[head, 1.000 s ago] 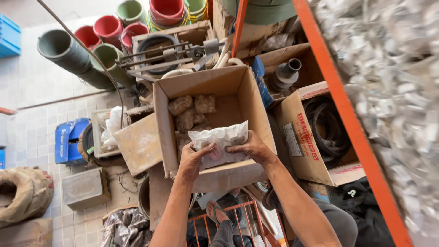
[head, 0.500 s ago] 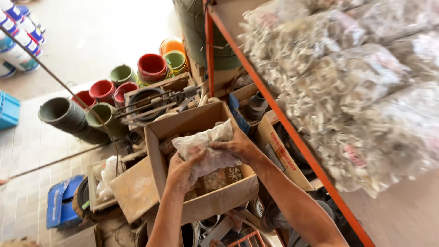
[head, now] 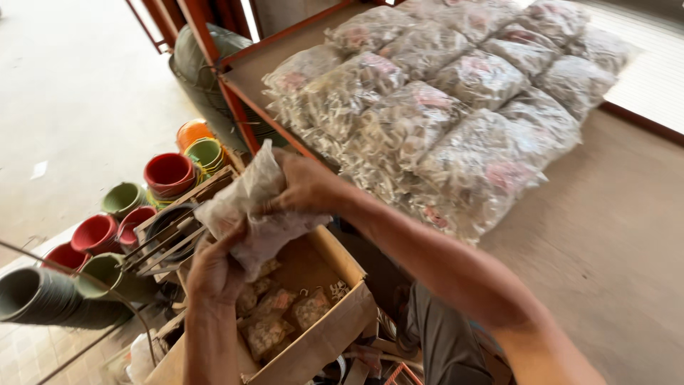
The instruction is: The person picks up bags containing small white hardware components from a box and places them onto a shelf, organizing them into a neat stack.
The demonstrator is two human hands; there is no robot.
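Note:
Both my hands hold one clear plastic bag [head: 249, 207] filled with small pale parts. My left hand [head: 214, 267] grips its lower end and my right hand [head: 308, 187] grips its upper side. The bag is lifted above an open cardboard box [head: 335, 324], which holds several more such bags [head: 274, 314]. Just to the right, a pile of the same kind of bags [head: 442, 107] lies on a brown shelf board [head: 605, 235] with an orange metal frame [head: 249, 107].
Stacks of red, green and orange plastic bowls [head: 167, 175] stand on the floor at left. Grey pipe fittings [head: 43, 296] lie at lower left. A dark green bundle [head: 199, 60] sits behind the shelf corner. Metal rods [head: 160, 239] rest beside the box.
Both hands have raised the bag out of the box and toward the shelf. My view has swung up and right, so the shelf pile now fills the frame.

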